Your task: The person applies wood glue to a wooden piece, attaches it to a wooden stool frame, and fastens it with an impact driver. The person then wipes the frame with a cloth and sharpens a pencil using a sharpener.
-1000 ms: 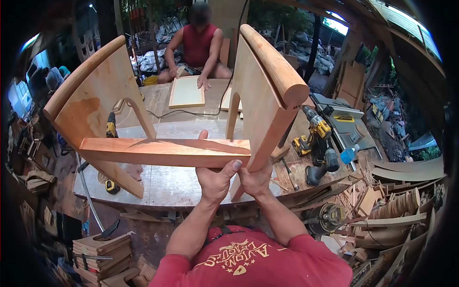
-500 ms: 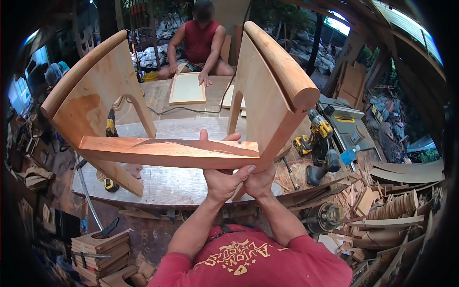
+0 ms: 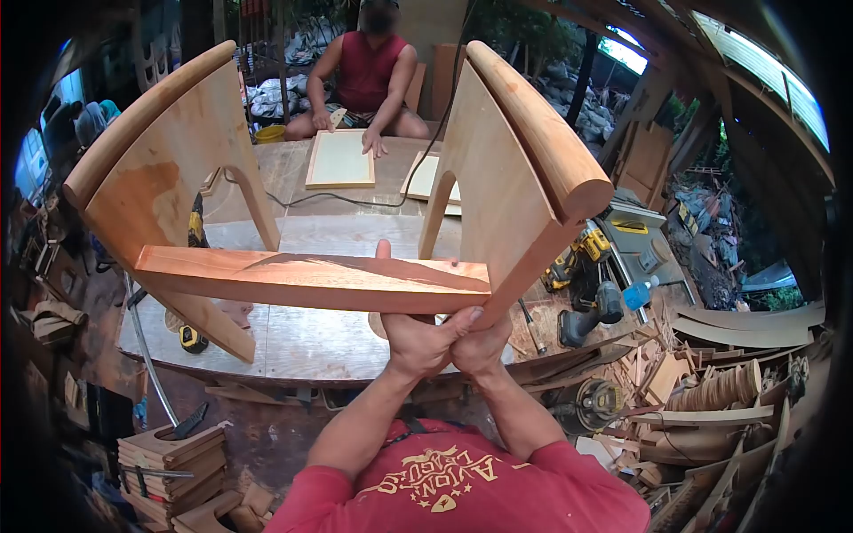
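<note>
A wooden frame stands over the table, with a left side panel (image 3: 169,169), a right side panel (image 3: 493,160) and a crossbar (image 3: 311,280) joining them at the near side. My left hand (image 3: 418,342) is wrapped round the crossbar from below near its right end, a finger showing above and behind it and the thumb in front. Beside it, my right hand (image 3: 482,348) grips the lower near edge of the right side panel. The two hands touch or nearly touch. Some fingers are hidden behind the wood.
Across the table (image 3: 320,351) sits a person (image 3: 373,75) with hands by a pale framed panel (image 3: 341,160). Drills (image 3: 593,244), a blue bottle (image 3: 640,293) and a black cable (image 3: 355,203) lie at the right and back. Stacked wooden parts (image 3: 173,466) stand at lower left.
The right side panel and both my hands have shifted right, and the crossbar's right end appears farther right. The view has moved slightly. The other person's hand has moved a little on the framed panel.
</note>
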Demonstrator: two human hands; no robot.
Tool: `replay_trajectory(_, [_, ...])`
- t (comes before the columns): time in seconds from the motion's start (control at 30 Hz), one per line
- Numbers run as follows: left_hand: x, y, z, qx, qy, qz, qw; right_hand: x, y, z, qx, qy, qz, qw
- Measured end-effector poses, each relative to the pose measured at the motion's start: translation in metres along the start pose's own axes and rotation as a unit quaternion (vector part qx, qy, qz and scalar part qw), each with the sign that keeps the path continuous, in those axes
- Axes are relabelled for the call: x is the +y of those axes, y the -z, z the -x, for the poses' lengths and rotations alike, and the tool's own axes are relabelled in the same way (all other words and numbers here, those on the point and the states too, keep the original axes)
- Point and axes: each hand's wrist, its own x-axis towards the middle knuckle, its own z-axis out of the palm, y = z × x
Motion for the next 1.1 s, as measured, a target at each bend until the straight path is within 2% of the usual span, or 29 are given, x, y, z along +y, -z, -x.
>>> replay_trajectory(0.13, [-0.003,-0.002,0.0,0.005,-0.002,0.004,1.0,-0.006,0.003,-0.003,0.002,-0.011,-0.033,0.999])
replay_trajectory(0.23, [-0.007,-0.002,-0.002,0.003,-0.005,-0.006,1.0,0.001,0.011,-0.007,-0.037,0.035,0.034,0.998])
replay_trajectory(0.33, [-0.01,-0.002,-0.004,-0.001,0.004,-0.002,1.0,0.0,0.007,-0.012,-0.01,0.045,0.022,0.999])
replay_trajectory(0.43, [-0.011,-0.002,-0.005,-0.005,-0.006,-0.01,1.0,0.001,0.007,-0.01,-0.013,0.013,0.014,1.0])
replay_trajectory(0.53, [-0.011,-0.001,-0.004,-0.012,-0.008,-0.021,1.0,-0.003,0.003,-0.015,0.023,0.058,0.031,0.998])
replay_trajectory(0.63, [-0.004,-0.004,-0.001,0.004,0.041,-0.047,0.998,0.014,0.012,-0.003,-0.017,0.028,0.092,0.995])
replay_trajectory(0.67, [-0.007,-0.002,0.003,0.002,0.027,-0.051,0.998,0.009,0.014,-0.01,-0.033,0.077,0.12,0.989])
replay_trajectory(0.7, [-0.009,-0.001,-0.002,-0.004,-0.003,-0.052,0.999,0.001,0.006,-0.01,-0.011,0.018,0.066,0.998])
replay_trajectory(0.83, [-0.006,0.0,-0.001,-0.019,0.016,-0.096,0.995,-0.001,0.006,-0.012,-0.01,0.005,0.009,1.0])
replay_trajectory(0.97, [-0.004,-0.002,0.0,-0.016,0.049,-0.066,0.997,0.012,0.006,-0.003,-0.002,-0.022,0.01,1.0])
replay_trajectory(1.1, [-0.01,0.004,-0.001,-0.044,0.002,-0.118,0.992,0.003,0.004,-0.008,0.011,-0.008,0.006,1.0])
